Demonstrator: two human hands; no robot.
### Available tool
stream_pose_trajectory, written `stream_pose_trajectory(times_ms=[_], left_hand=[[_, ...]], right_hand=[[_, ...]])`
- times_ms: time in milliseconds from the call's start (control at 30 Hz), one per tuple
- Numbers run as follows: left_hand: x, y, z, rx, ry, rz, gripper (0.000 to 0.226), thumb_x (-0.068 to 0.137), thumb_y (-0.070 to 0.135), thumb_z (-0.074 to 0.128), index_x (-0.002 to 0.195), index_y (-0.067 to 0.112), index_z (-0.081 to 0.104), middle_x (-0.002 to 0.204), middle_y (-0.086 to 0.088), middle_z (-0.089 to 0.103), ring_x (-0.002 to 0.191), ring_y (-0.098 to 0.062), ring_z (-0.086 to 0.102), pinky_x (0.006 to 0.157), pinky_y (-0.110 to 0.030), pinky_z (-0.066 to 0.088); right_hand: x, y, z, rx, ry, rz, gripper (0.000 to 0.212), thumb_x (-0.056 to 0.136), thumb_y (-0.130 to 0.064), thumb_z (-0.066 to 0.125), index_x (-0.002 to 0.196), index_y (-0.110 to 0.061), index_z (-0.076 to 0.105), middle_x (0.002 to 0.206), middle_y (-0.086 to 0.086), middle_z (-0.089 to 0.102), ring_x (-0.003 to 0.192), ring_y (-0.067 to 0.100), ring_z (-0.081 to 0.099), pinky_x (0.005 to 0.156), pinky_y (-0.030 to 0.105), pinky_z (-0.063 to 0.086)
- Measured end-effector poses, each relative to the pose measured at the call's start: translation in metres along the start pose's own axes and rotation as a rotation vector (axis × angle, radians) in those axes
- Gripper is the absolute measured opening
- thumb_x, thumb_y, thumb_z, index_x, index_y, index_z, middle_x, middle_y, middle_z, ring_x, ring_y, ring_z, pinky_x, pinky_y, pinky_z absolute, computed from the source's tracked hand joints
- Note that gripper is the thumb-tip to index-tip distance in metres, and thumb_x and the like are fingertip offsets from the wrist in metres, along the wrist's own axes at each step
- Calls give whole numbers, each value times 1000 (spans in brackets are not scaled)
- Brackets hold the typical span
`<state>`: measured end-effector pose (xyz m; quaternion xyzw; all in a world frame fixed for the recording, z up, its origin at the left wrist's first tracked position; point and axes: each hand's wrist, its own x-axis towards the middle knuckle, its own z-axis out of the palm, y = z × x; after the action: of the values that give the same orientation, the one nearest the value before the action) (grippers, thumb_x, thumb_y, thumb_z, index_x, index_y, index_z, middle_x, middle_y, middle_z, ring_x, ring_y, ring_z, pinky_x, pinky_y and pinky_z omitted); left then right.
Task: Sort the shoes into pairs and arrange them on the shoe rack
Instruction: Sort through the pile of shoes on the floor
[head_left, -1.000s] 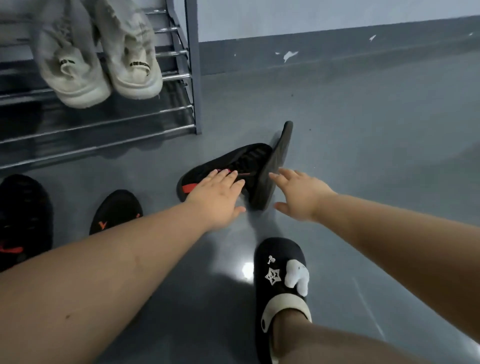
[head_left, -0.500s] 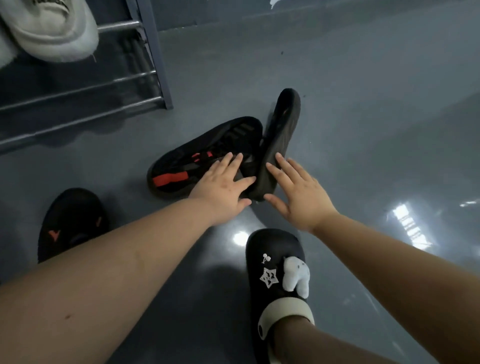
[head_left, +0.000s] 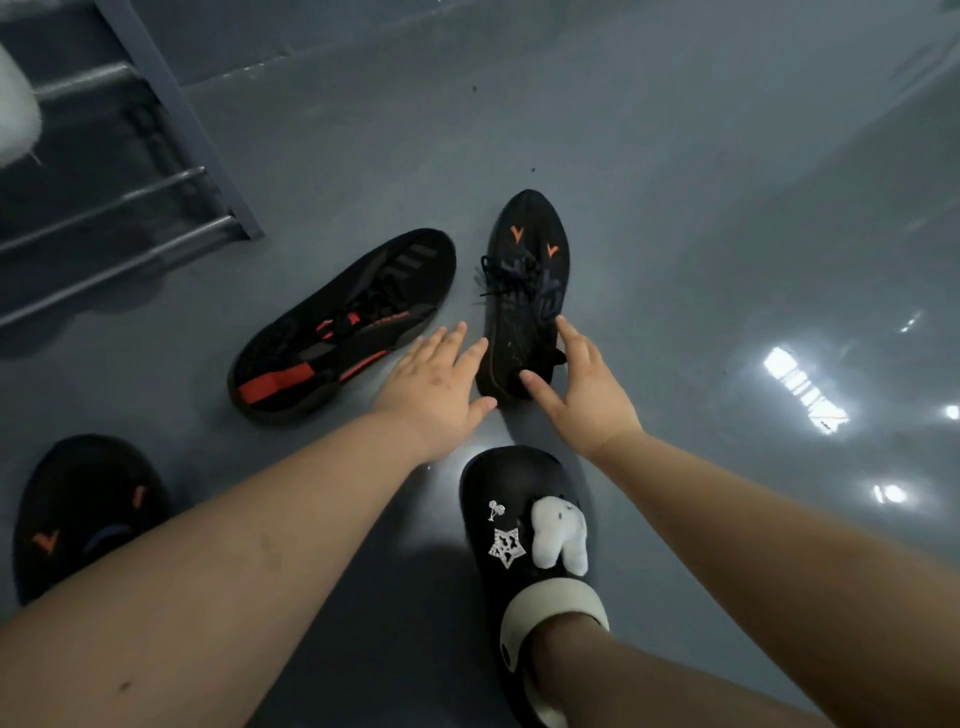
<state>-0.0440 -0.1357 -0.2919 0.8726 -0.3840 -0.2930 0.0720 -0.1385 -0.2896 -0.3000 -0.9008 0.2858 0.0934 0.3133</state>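
At the far left edge you have a white shoe (head_left: 13, 122) sitting on the shoe rack (head_left: 171, 111), only its blurred end in view, with the rack's grey upright and metal bars slanting down to the floor (head_left: 675, 208) beside it. Nearer you on the left, a black shoe with orange V marks (head_left: 78, 512) lies flat on the floor, partly covered by your left forearm, which crosses over its right side. Further right and a little farther away, a black sneaker with red-orange stripes (head_left: 337, 325) lies at an angle, toe pointing far-right, heel toward the near left; it sits between the rack and your hands and is apart from both. Your left hand (head_left: 434, 387) is spread flat with straight fingers, holding nothing, its fingertips touching or just short of the left side of the upright black laced shoe (head_left: 524, 291), which carries the same orange V marks on its toe and points away from you. Your right hand (head_left: 582, 387) comes at that shoe from the right, thumb on the heel end and a finger laid along its right edge, fingers fairly straight, a wide loose hold rather than a closed grip. Directly below the hands, your own foot wears a black clog (head_left: 519, 561) with a star charm and a white plush charm, close to the laced shoe's heel. Bright light reflections mark the glossy floor at the right.
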Motion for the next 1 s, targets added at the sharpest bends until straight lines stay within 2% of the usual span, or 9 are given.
stream_pose_trajectory(times_ms=[233,333,433,533,633,700,767,900,1000], left_hand=[[27,5,-3,90,-25,-25,71,96,51,34,151,15,8,159,-8,8,146,-25,10,119,-38,11],[38,10,4,37,-49,-82,71,95,53,35,150,14,14,158,-9,12,146,-26,13,118,-39,14],[46,14,11,-160,15,-119,68,92,48,47,146,12,27,152,-6,29,140,-24,26,115,-36,23],[48,15,18,-502,63,-208,66,86,39,62,142,15,36,143,-5,41,132,-23,39,111,-37,32],[46,13,22,-912,83,-294,67,78,29,73,137,19,41,132,-5,55,120,-21,54,105,-40,42],[43,13,23,-1066,99,-312,67,76,21,75,135,18,43,128,-5,58,117,-20,57,104,-41,45],[39,15,20,-1149,94,-308,66,77,12,74,136,15,43,129,-6,58,115,-19,58,103,-39,46],[29,15,17,-1216,118,-295,64,80,7,71,137,12,42,126,1,55,110,-15,57,98,-28,46],[18,12,14,-1334,136,-318,62,80,6,70,136,14,44,136,-3,52,118,-22,56,102,-41,46]], right_hand=[[24,5,-2,320,-47,280,73,91,-45,55,150,-20,21,147,2,41,131,20,45,103,31,39],[32,8,-1,518,-89,415,70,88,-42,61,146,-13,33,142,5,48,124,22,52,96,38,50],[37,8,-6,819,-165,592,66,86,-34,67,141,-7,41,135,7,55,113,20,60,76,33,57],[38,9,-11,956,-211,640,51,88,-25,66,133,-6,50,119,7,64,100,16,63,72,30,55],[34,6,-14,1080,-241,658,31,88,-23,66,116,-11,59,101,3,66,91,15,62,75,29,51],[29,4,-16,1123,-242,670,11,88,-23,64,97,-16,63,88,-2,64,83,12,61,81,29,48],[24,1,-17,1161,-212,682,6,90,-22,62,87,-17,62,81,-4,62,81,13,60,87,33,46],[15,-8,-19,1297,-185,672,8,91,-18,60,93,-12,63,91,0,62,89,21,63,82,36,55],[9,-16,-21,1323,-200,642,8,91,-14,58,97,-10,63,95,2,64,90,21,64,72,36,59]])
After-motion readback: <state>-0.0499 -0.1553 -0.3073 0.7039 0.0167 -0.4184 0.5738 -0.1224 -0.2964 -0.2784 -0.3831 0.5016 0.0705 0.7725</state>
